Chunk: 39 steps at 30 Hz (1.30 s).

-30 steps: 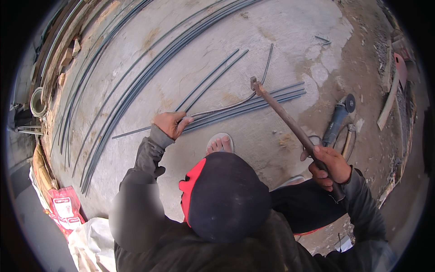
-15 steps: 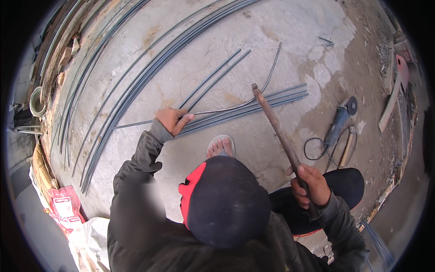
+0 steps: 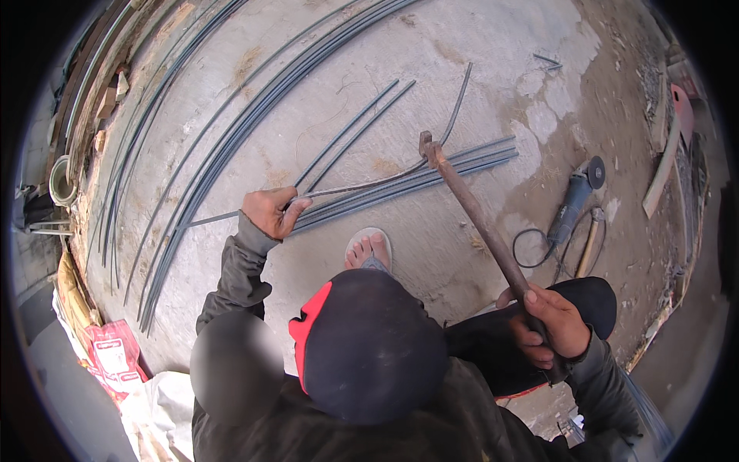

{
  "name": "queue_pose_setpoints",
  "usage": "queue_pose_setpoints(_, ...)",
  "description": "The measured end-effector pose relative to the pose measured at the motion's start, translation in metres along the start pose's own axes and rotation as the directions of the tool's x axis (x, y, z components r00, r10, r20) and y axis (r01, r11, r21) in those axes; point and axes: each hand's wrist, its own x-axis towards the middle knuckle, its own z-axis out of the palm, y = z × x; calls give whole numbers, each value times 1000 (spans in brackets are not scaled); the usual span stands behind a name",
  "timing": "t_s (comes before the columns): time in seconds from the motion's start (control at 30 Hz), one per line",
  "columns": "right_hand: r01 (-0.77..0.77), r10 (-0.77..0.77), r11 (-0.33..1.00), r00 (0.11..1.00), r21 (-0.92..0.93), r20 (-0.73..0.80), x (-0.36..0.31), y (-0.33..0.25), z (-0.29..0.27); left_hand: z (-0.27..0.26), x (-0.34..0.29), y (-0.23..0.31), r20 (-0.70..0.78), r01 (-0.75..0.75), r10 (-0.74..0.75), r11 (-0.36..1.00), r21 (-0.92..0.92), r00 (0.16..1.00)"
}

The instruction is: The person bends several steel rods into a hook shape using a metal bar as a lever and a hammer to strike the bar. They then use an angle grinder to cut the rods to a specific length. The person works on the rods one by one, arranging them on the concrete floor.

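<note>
A thin steel rod [image 3: 362, 185] lies across the far side of my foot, its right part bent away into an upward-pointing end. Closed around this rod, my left hand [image 3: 267, 212] has thumb and fingers on its left part. My right hand [image 3: 557, 322] is wrapped round the lower end of a long, rusty rebar bending bar [image 3: 486, 227]. The notched head of that bar is at the rod's bend; whether it grips the rod cannot be made out. Beside the rod lies a bundle of straight steel rods [image 3: 477, 165], with two shorter rods [image 3: 358, 131] slanting away beyond.
Long steel rods [image 3: 231, 127] curve across the left of the concrete floor. On the right are an angle grinder [image 3: 573, 202] with its cord and a wooden-handled hammer [image 3: 591, 240]. Small rod offcuts [image 3: 549, 61] lie far right; a red-and-white sack [image 3: 115, 356] is near left.
My left hand has shifted slightly left along the rod. My right hand has moved right and a little nearer with the bending bar, whose head stays by the bend. The view has shifted slightly.
</note>
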Motion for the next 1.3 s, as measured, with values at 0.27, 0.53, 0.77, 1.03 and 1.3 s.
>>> queue_pose_setpoints(0.27, -8, 7, 997, 1000, 82, 6, 12, 25, 6, 7, 0, -5, 62, -56, 51, 996, 71, 997)
queue_pose_setpoints(0.53, 9, -5, 995, 999, 95, -40, 20, 38, 9, 23, -19, -3, 270, 152, -136, 988, -41, 953)
queue_pose_setpoints(0.77, 164, -169, 984, 983, -69, -78, 21, 33, 19, 11, -14, 17, -32, 270, -269, 962, 44, 963)
queue_pose_setpoints(1.03, 266, -280, 957, 950, -111, -135, 21, 20, 21, 17, 18, 36, -162, 331, -322, 943, 36, 933)
queue_pose_setpoints(1.3, 366, -376, 925, 920, -98, -109, 37, -5, 54, 25, 21, 56, -311, 505, -478, 863, 8, 821)
